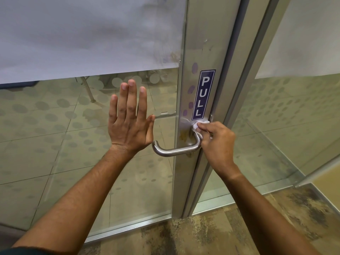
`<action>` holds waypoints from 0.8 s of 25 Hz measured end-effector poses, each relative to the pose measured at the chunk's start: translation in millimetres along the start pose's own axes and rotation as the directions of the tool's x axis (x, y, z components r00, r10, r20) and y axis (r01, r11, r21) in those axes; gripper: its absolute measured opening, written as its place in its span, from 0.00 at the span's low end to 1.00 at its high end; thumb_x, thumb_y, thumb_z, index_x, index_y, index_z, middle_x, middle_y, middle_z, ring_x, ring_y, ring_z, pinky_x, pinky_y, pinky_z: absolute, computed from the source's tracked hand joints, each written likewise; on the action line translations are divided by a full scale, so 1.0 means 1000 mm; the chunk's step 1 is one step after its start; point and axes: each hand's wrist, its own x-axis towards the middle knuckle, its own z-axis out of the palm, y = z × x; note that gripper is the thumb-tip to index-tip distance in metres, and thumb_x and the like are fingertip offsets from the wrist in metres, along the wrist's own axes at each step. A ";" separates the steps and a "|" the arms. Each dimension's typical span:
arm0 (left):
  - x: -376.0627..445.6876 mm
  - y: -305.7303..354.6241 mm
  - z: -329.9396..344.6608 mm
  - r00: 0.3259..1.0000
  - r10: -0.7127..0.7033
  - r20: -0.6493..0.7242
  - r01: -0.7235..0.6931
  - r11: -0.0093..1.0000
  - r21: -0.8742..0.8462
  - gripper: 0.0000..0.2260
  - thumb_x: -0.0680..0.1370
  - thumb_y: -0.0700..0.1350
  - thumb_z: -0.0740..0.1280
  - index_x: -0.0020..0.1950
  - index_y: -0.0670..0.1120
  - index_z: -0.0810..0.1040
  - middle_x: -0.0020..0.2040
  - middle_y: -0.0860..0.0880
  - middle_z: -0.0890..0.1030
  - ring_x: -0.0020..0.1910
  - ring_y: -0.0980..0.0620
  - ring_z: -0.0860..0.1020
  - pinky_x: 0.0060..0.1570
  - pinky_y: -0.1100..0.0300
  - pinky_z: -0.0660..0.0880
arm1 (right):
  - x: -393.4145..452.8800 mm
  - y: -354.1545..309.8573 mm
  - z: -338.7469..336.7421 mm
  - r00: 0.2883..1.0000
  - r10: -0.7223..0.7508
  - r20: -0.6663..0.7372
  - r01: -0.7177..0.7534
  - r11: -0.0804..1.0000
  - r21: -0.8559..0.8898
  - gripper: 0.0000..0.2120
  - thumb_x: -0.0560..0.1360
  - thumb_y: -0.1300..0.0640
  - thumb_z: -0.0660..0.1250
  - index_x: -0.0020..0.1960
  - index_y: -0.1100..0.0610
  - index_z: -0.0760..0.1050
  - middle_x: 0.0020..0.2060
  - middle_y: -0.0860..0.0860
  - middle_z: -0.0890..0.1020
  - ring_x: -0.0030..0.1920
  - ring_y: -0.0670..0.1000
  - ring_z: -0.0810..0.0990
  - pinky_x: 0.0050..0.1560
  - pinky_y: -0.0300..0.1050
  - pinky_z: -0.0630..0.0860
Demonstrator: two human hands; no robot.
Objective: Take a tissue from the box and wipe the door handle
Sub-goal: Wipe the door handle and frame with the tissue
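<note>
A steel lever door handle (174,150) juts from the metal stile of a glass door, its free end pointing left. My right hand (217,144) pinches a small crumpled white tissue (199,124) against the stile, just above where the handle meets it and below a blue PULL sign (203,94). My left hand (129,118) lies flat and open on the glass pane, fingers spread upward, left of the handle. No tissue box is in view.
The glass door (92,135) has a frosted upper band and dotted film. A second metal frame post (246,70) and a fixed glass panel (294,116) stand to the right. Mottled brown floor (239,227) lies at my feet.
</note>
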 end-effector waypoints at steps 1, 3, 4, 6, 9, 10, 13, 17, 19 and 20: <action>0.000 0.000 0.000 1.000 0.002 -0.002 -0.002 1.000 0.002 0.31 0.81 0.53 0.54 0.80 0.39 0.54 0.77 0.37 0.54 0.81 0.47 0.41 0.79 0.49 0.41 | 0.000 0.002 0.002 0.997 0.073 -0.022 -0.071 0.995 0.075 0.08 0.73 0.63 0.74 0.52 0.59 0.85 0.44 0.52 0.86 0.44 0.47 0.84 0.49 0.39 0.81; 0.000 0.000 0.001 1.000 0.004 -0.003 -0.004 1.000 0.003 0.31 0.81 0.53 0.53 0.80 0.39 0.54 0.77 0.37 0.54 0.81 0.47 0.41 0.79 0.49 0.42 | -0.002 0.006 0.005 0.989 0.143 -0.042 -0.134 0.978 0.162 0.08 0.73 0.63 0.74 0.52 0.60 0.84 0.43 0.51 0.86 0.43 0.46 0.83 0.47 0.39 0.81; -0.001 0.000 0.001 1.000 0.004 0.001 -0.004 1.000 0.003 0.31 0.81 0.53 0.53 0.80 0.39 0.54 0.77 0.37 0.54 0.81 0.47 0.40 0.79 0.49 0.41 | -0.005 0.007 0.007 0.987 0.152 -0.048 -0.141 0.973 0.183 0.09 0.73 0.63 0.74 0.53 0.60 0.84 0.43 0.51 0.86 0.43 0.45 0.83 0.46 0.36 0.81; 0.000 0.000 0.001 1.000 -0.002 0.010 0.002 1.000 0.007 0.30 0.82 0.53 0.52 0.80 0.39 0.54 0.77 0.37 0.54 0.81 0.48 0.39 0.79 0.50 0.40 | -0.011 0.010 0.011 0.981 0.183 -0.062 -0.165 0.962 0.219 0.10 0.73 0.64 0.74 0.54 0.61 0.83 0.44 0.50 0.85 0.43 0.44 0.83 0.46 0.32 0.79; 0.001 0.000 0.000 1.000 -0.012 0.025 0.012 1.000 0.012 0.30 0.82 0.54 0.52 0.80 0.39 0.53 0.77 0.37 0.54 0.81 0.48 0.38 0.79 0.50 0.39 | -0.015 0.016 0.017 0.946 0.318 -0.064 -0.275 0.892 0.360 0.11 0.73 0.64 0.73 0.55 0.58 0.83 0.45 0.47 0.85 0.45 0.42 0.84 0.48 0.33 0.79; 0.001 0.001 0.000 0.999 -0.014 0.031 0.014 1.000 0.011 0.30 0.82 0.54 0.52 0.79 0.39 0.53 0.77 0.37 0.54 0.81 0.49 0.38 0.79 0.50 0.39 | -0.017 0.016 0.020 0.929 0.368 -0.052 -0.314 0.853 0.417 0.11 0.73 0.64 0.73 0.55 0.57 0.83 0.45 0.47 0.85 0.45 0.42 0.85 0.50 0.36 0.80; 0.002 0.002 -0.001 0.999 -0.020 0.035 0.020 1.000 0.007 0.31 0.81 0.54 0.53 0.79 0.39 0.54 0.76 0.37 0.54 0.80 0.49 0.37 0.79 0.50 0.39 | -0.028 0.017 0.029 0.878 0.478 0.005 -0.412 0.751 0.515 0.12 0.74 0.65 0.73 0.57 0.59 0.82 0.46 0.48 0.86 0.46 0.44 0.85 0.53 0.46 0.82; 0.001 0.002 -0.001 0.999 -0.024 0.041 0.024 1.000 0.016 0.31 0.81 0.54 0.54 0.79 0.39 0.54 0.76 0.37 0.54 0.80 0.49 0.36 0.79 0.50 0.39 | -0.040 0.022 0.034 0.852 0.518 0.076 -0.481 0.717 0.505 0.15 0.73 0.66 0.73 0.60 0.59 0.80 0.49 0.49 0.85 0.50 0.46 0.85 0.55 0.52 0.82; 0.001 0.002 -0.002 0.999 -0.021 0.037 0.021 1.000 0.013 0.31 0.81 0.54 0.54 0.79 0.39 0.54 0.76 0.37 0.54 0.80 0.49 0.37 0.79 0.50 0.39 | -0.043 0.023 0.031 0.922 0.384 -0.047 -0.334 0.851 0.406 0.15 0.73 0.67 0.72 0.59 0.60 0.81 0.49 0.49 0.84 0.50 0.46 0.85 0.55 0.49 0.82; 0.001 0.002 -0.002 0.999 -0.020 0.037 0.019 1.000 0.021 0.31 0.81 0.54 0.54 0.79 0.39 0.54 0.76 0.37 0.54 0.80 0.49 0.37 0.79 0.50 0.39 | -0.045 0.022 0.031 0.953 0.271 -0.131 -0.215 0.918 0.334 0.15 0.73 0.68 0.72 0.59 0.61 0.81 0.50 0.50 0.84 0.51 0.48 0.84 0.57 0.46 0.81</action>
